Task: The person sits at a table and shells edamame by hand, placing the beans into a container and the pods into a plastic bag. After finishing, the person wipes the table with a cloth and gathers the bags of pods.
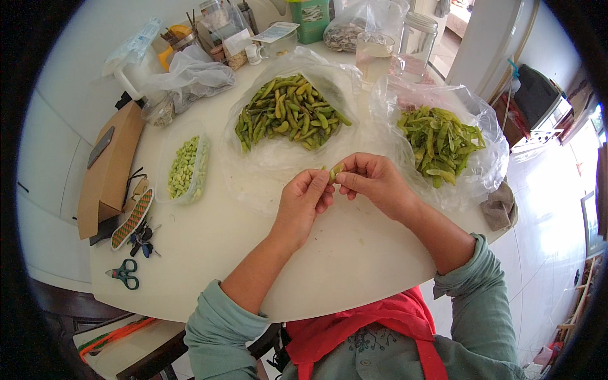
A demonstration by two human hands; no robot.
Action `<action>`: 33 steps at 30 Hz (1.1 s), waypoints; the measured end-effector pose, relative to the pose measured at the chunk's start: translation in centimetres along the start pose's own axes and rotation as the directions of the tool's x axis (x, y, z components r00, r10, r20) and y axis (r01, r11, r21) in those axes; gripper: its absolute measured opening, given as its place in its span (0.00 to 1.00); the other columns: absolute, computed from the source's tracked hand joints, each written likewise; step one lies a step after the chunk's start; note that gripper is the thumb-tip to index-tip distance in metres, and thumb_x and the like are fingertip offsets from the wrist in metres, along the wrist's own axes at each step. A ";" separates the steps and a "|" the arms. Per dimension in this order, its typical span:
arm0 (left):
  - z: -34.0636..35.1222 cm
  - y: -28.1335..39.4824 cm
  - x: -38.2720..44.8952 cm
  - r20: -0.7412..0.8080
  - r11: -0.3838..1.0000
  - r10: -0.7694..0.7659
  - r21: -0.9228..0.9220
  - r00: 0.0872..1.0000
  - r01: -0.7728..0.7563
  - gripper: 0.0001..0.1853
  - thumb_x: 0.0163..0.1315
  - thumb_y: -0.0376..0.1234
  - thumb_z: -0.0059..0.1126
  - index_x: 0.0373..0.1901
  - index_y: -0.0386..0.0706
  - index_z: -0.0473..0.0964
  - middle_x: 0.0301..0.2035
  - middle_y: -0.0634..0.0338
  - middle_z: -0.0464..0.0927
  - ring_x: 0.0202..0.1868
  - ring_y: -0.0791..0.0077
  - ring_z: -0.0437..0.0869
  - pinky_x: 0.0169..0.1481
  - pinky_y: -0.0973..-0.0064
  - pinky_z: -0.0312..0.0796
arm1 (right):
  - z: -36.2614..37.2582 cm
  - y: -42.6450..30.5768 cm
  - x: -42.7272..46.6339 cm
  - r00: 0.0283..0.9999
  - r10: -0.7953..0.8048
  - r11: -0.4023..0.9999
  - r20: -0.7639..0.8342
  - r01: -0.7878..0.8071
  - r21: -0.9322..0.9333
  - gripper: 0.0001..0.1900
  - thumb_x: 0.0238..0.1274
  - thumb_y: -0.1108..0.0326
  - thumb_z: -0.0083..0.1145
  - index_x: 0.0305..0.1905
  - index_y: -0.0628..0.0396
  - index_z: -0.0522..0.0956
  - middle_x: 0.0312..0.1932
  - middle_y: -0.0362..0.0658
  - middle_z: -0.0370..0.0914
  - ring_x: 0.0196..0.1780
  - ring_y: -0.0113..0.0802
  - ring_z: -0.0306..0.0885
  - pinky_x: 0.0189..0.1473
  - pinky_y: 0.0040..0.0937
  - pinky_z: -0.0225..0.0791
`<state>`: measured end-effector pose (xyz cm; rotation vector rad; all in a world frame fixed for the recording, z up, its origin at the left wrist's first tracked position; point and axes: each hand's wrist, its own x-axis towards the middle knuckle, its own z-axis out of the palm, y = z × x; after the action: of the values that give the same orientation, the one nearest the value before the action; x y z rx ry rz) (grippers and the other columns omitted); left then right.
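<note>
My left hand (308, 192) and my right hand (368, 178) meet over the table, both gripping one green soybean pod (335, 172) between thumbs and fingertips. Beyond them, a heap of whole green and brownish pods (289, 111) lies in an opened clear plastic bag (266, 159). To the right, a second clear bag (491, 137) holds a pile of green pods or hulls (439, 140); many look flat and split. On the left stands a clear plastic container (202, 183) with shelled green beans (183, 166) in it.
Scissors (126, 274), keys (144, 240), a patterned case (133, 219) and a cardboard box (111, 166) with a phone (100, 147) lie left. A glass mug (374, 57), a glass jar (418, 45) and a green tin (309, 20) stand at the back. A brown cloth (498, 206) is at the right edge.
</note>
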<state>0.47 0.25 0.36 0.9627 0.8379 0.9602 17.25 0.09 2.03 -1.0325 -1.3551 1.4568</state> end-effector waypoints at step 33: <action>-0.3 0.9 0.0 0.402 0.840 -0.329 -0.290 0.855 0.459 0.19 0.67 0.50 0.40 0.23 0.50 0.62 0.18 0.71 0.60 0.14 0.88 0.56 0.16 0.88 0.49 | -0.4 -0.8 -0.2 0.996 0.071 0.993 0.057 -0.076 0.087 0.05 0.55 0.69 0.55 0.32 0.59 0.74 0.21 0.35 0.70 0.23 0.18 0.64 0.24 0.19 0.57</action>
<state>-0.07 0.59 1.04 0.5577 0.5044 0.5369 17.73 0.04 2.83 -1.0010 -1.2894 1.5961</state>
